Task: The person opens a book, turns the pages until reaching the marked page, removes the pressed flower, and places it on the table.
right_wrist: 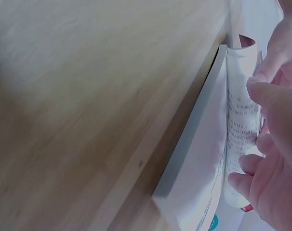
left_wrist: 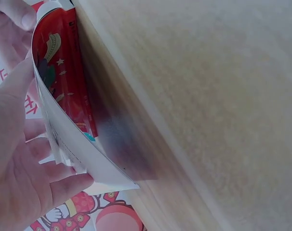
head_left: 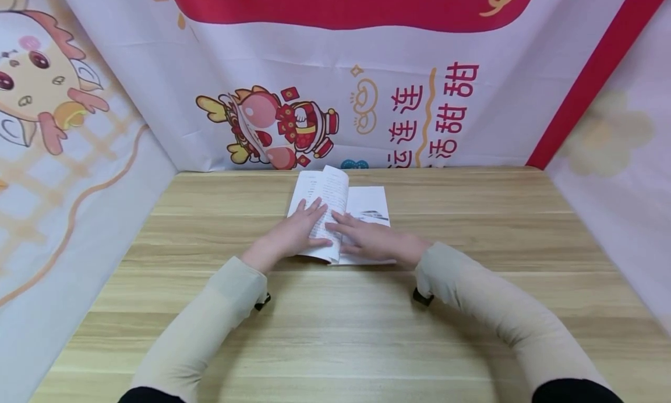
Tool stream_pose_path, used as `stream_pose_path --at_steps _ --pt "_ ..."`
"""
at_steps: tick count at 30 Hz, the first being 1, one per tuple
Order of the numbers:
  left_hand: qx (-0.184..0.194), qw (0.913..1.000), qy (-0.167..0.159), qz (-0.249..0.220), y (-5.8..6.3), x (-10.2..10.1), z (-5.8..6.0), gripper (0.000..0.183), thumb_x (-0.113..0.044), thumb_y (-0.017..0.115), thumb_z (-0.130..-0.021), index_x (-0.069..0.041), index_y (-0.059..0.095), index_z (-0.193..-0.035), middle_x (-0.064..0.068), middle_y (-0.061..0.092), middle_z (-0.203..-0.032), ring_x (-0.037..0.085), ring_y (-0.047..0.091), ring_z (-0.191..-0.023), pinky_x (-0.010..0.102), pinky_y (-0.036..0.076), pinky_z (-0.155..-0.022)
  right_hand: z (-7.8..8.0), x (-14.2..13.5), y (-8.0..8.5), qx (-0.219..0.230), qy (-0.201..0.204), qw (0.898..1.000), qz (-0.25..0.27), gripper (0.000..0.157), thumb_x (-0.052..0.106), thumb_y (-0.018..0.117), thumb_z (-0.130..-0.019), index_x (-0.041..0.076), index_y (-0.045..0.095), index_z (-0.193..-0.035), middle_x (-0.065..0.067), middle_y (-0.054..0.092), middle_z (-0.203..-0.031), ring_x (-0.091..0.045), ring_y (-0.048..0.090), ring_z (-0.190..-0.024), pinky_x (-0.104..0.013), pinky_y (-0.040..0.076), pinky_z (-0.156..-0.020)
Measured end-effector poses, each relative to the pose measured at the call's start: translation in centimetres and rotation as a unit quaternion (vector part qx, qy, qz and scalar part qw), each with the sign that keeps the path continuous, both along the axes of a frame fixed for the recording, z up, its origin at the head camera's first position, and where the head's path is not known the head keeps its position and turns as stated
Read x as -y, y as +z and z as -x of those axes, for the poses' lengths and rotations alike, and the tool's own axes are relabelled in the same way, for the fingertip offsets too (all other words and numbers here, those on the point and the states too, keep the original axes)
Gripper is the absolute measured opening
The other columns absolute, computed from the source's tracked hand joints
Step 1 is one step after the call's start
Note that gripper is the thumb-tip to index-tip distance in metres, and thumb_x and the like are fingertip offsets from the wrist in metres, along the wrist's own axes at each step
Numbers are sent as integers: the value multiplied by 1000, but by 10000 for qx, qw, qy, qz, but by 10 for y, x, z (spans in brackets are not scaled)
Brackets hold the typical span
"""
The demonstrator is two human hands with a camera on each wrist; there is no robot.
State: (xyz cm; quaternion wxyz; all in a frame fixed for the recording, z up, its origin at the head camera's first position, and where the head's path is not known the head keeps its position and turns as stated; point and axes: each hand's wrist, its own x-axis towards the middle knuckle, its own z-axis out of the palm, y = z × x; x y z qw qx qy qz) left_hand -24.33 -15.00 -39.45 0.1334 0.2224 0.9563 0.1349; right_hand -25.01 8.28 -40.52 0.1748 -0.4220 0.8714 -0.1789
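Note:
An open book [head_left: 362,198] with printed white pages lies near the table's far side. My left hand [head_left: 290,233] rests spread over its left-hand pages, fingers extended. From the other side my right hand [head_left: 374,241] touches the curved printed leaf [head_left: 335,187] near the spine with relaxed fingers. In the left wrist view the bowed left part shows a red illustrated cover [left_wrist: 69,77] underneath. The right wrist view has the thick page block [right_wrist: 196,163] flat on the table, beside the rounded, bent pages [right_wrist: 240,110].
The wood-grain table [head_left: 335,327] spreads around the book. A white printed cloth [head_left: 314,53] with red designs hangs along the table's far edge, and more patterned cloth [head_left: 68,176] runs down the left side.

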Motion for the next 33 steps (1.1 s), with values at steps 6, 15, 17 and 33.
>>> stream_pose_path --at_steps 6,15,17,33 --pt "55 9999 -30 134 -1 3 -2 77 -53 63 -99 -26 31 -163 16 7 -170 49 2 -153 68 26 -114 -2 -18 0 380 -238 9983 -377 76 42 56 -105 31 11 -166 6 1 -172 -22 7 -157 -46 19 -123" --pt "65 10000 -5 69 -2 9 -5 74 -53 61 -100 -23 35 -162 18 5 -170 47 1 -153 67 24 -116 -8 -41 0 37 192 9967 -788 73 42 60 -104 11 30 -162 -11 17 -169 -31 14 -155 -48 19 -123" --pt "65 10000 30 -11 -2 10 -5 74 -52 62 -100 -21 36 -162 19 5 -170 48 1 -153 66 23 -116 -8 -45 -1 1 217 9964 -818 74 41 62 -103 9 31 -162 -14 18 -169 -33 16 -155 -50 20 -123" --pt "-64 9982 580 109 -4 6 -5 81 -58 61 -98 -8 39 -158 21 7 -169 63 5 -146 72 23 -112 -6 -60 0 227 59 9964 -816 74 39 66 -101 14 33 -162 -6 17 -170 -25 16 -155 -48 21 -123"
